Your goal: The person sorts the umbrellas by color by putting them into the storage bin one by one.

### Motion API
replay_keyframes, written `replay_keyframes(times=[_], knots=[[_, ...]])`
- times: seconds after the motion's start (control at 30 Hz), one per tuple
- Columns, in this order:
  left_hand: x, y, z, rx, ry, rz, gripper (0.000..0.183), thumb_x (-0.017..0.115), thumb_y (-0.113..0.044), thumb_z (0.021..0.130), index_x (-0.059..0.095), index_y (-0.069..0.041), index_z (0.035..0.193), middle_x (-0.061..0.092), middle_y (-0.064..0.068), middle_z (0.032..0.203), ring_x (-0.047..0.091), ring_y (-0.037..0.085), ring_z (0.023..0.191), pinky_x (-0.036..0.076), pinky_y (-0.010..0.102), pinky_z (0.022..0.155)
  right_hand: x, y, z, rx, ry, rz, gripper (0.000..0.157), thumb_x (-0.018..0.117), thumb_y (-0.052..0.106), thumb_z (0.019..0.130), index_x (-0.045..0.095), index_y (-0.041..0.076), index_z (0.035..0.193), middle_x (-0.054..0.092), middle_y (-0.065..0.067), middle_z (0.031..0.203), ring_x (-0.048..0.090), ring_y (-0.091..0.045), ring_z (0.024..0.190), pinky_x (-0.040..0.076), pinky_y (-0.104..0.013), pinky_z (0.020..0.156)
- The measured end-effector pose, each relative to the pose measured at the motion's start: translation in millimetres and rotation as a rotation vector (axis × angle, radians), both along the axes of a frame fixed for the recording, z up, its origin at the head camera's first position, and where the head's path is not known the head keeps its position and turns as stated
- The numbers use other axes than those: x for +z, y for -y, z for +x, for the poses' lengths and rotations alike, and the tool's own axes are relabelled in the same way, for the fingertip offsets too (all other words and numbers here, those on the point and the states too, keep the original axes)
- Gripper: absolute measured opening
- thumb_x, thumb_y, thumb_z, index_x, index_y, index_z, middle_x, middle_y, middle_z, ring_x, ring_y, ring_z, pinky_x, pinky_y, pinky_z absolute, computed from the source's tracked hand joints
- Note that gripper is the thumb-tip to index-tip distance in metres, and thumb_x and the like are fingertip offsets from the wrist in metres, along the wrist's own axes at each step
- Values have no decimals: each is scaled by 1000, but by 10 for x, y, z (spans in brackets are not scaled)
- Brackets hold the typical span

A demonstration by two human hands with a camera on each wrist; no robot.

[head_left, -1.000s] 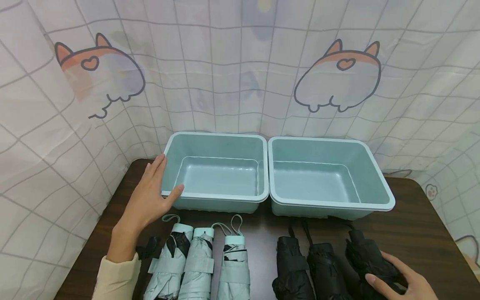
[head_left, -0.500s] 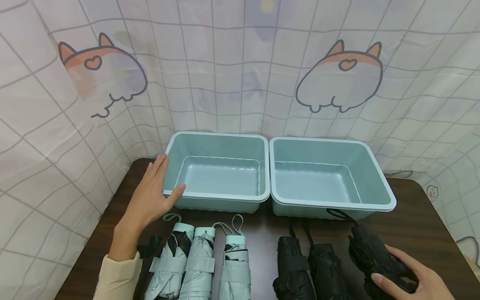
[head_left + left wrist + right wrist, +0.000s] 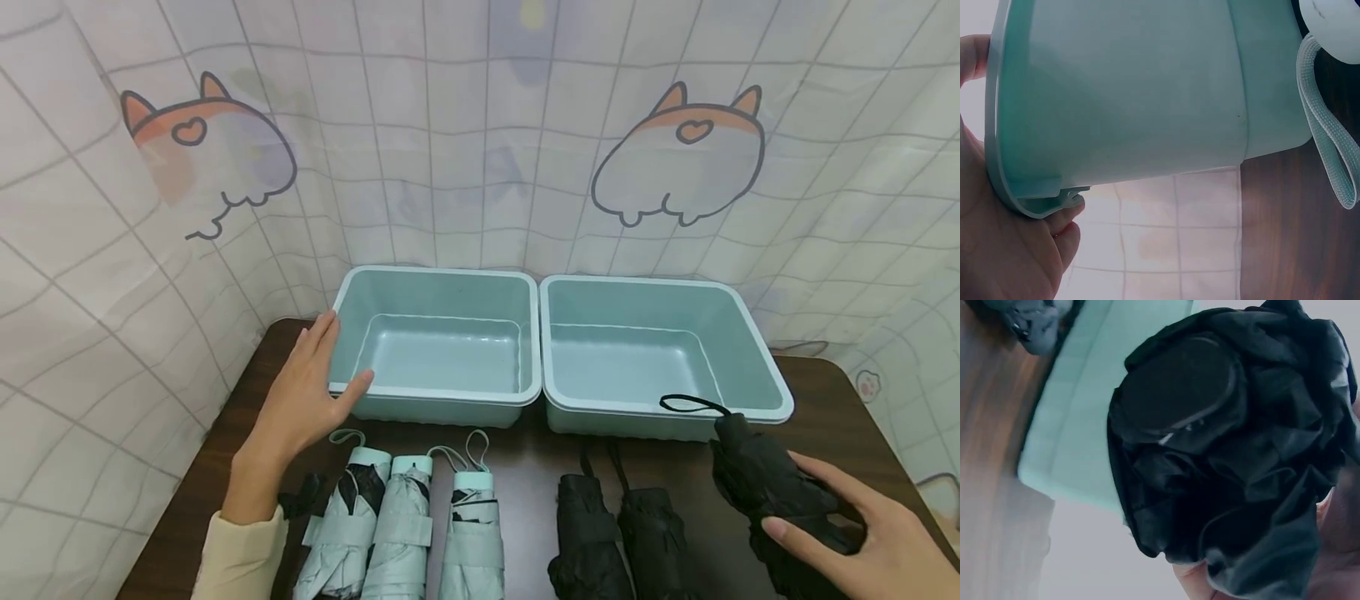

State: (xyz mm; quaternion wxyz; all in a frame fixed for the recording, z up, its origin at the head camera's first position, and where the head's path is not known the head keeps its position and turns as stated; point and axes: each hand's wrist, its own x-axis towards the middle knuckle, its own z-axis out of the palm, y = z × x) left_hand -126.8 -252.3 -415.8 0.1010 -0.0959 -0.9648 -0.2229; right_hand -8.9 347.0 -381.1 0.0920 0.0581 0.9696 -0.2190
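My right hand (image 3: 877, 533) grips a folded black umbrella (image 3: 780, 483), raised and tilted, its wrist loop overlapping the right bin's front rim. In the right wrist view the umbrella's flat end (image 3: 1179, 387) and loose fabric fill the middle. My left hand (image 3: 300, 400) holds the front left corner of the left pale green plastic bin (image 3: 442, 392), thumb over the rim; in the left wrist view fingers (image 3: 1066, 240) curl round the rim's corner. Two more black umbrellas (image 3: 590, 533) lie in front of the right bin (image 3: 667, 411). Both bins hold nothing.
Several folded mint green umbrellas (image 3: 472, 533) lie in front of the left bin, loops toward it. A small black item (image 3: 300, 496) lies by my left wrist. The dark wooden table (image 3: 525, 467) backs onto a patterned cloth (image 3: 480, 150).
My right hand has lifted the black umbrella and moved it up and to the right; its loop has risen to the right bin's rim. The left hand stays on the left bin.
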Motion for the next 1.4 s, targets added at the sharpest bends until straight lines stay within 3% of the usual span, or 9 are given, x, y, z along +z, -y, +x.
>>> replay_keyframes(times=[0.27, 0.4, 0.6, 0.77, 0.87, 1.0, 1.17, 1.33, 1.4], knots=[[-22, -15, 7, -5, 25, 21, 93, 59, -54, 103, 18, -3, 169, 18, 19, 178, 17, 51, 163, 24, 72, 126, 257, 34, -174, 66, -252, -19, 86, 87, 37, 87, 49, -1, 154, 54, -44, 140, 65, -57, 104, 62, -56, 70], [-3, 5, 10, -7, 10, 14, 93, 60, -54, 103, 19, -2, 169, 19, 20, 177, 17, 51, 163, 24, 72, 126, 371, 27, -315, 134, -248, -43, 85, 87, 36, 88, 48, 5, 156, 56, -38, 142, 72, -48, 99, 59, -31, 63], [-4, 52, 23, -10, 7, 16, 93, 61, -53, 103, 20, -1, 168, 21, 21, 176, 17, 52, 162, 24, 71, 127, 497, 66, -520, 205, -237, -54, 82, 85, 36, 90, 47, 11, 158, 56, -35, 143, 70, -53, 106, 61, -41, 70], [-1, 55, 3, -6, 15, 34, 95, 61, -54, 102, 17, -5, 170, 20, 19, 177, 17, 50, 163, 23, 72, 126, 585, 38, -711, 264, -275, -73, 81, 90, 30, 85, 52, 15, 156, 64, -32, 135, 66, 9, 92, 51, -19, 65], [0, 47, -14, -1, 29, 44, 95, 60, -56, 102, 16, -7, 170, 18, 16, 178, 16, 49, 164, 23, 73, 126, 659, 22, -828, 306, -304, -62, 81, 93, 28, 81, 56, 15, 152, 67, -31, 131, 54, 24, 89, 51, -17, 65], [10, 50, -25, 2, 43, 39, 95, 60, -56, 102, 16, -5, 170, 16, 16, 179, 16, 51, 163, 23, 74, 126, 736, 41, -1008, 370, -331, -35, 81, 94, 27, 78, 59, 16, 150, 69, -28, 131, 64, 11, 89, 52, -18, 68], [12, 66, -14, 5, 47, 33, 96, 59, -55, 102, 15, -3, 170, 14, 17, 179, 15, 52, 163, 22, 73, 126, 824, 112, -1255, 457, -341, 9, 81, 92, 27, 81, 55, 15, 152, 71, -27, 126, 74, -35, 98, 56, -26, 66], [5, 54, -17, 4, 51, 35, 96, 58, -56, 103, 14, -5, 170, 13, 16, 179, 14, 50, 164, 22, 73, 127, 868, 164, -1408, 490, -305, 15, 81, 90, 26, 83, 53, 13, 154, 69, -26, 133, 70, -47, 112, 60, -59, 81], [6, 46, -20, 2, 53, 30, 96, 58, -57, 103, 14, -5, 170, 13, 16, 179, 14, 50, 164, 22, 73, 127, 865, 175, -1459, 499, -301, 21, 81, 91, 26, 82, 54, 14, 153, 69, -24, 132, 70, -47, 113, 60, -59, 82]])
